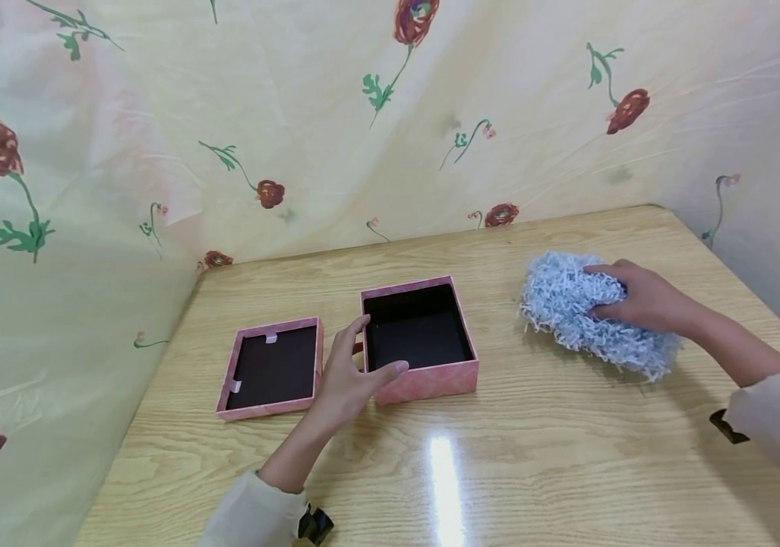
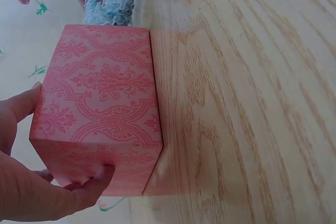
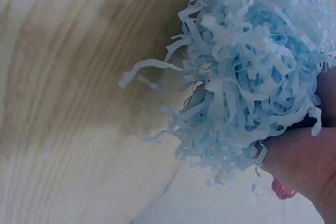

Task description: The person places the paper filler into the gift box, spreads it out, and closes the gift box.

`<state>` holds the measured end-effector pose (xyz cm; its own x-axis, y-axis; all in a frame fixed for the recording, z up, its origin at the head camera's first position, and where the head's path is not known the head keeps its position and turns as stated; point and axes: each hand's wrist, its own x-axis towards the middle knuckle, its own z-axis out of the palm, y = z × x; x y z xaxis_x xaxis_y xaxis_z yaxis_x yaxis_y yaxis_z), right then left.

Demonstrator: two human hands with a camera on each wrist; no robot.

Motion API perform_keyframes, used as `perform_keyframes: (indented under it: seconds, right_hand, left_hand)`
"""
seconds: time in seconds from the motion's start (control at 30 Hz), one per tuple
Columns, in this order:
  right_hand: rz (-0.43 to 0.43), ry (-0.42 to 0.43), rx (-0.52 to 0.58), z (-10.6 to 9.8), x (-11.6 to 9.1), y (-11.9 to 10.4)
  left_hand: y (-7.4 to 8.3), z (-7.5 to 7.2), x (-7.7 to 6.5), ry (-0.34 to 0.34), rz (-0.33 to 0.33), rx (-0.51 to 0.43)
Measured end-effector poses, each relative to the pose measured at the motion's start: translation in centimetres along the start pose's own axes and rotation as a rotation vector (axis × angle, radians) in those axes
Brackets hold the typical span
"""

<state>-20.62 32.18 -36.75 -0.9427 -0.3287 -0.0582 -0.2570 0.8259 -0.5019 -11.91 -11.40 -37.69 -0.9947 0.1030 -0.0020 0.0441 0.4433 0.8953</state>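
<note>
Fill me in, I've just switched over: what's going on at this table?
A person is working two-handed. The right grip holds a bundle of pale blue shredded paper over to the right; whether it is lifted clear of the table is hard to tell. The left grip spans the near left corner of the open pink box. No paper is visible inside that box yet. A shallow pink lid lies dark side up to its left.

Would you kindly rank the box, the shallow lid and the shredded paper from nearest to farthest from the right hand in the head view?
1. Shredded paper: gripped by the right hand.
2. Box: mid-table, left of the paper.
3. Shallow lid: farther left, past the box.
</note>
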Motion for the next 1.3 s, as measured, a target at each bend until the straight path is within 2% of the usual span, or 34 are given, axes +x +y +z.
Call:
perform_keyframes:
  seconds: [0.6,1.03,1.3]
  right_hand:
    - [0.042,0.034,0.01,-3.2,0.1,-1.7]
    - [0.029,0.062,0.019,-5.1,0.2,-3.4]
    - [0.0,0.114,0.011,-5.9,0.4,-4.2]
  left_hand:
    - [0.1,-0.1,0.1,0.006,0.002,-0.008]
    - [0.2,-0.1,0.1,-0.002,0.005,-0.001]
    - [0.1,-0.1,0.1,0.0,0.005,-0.002]
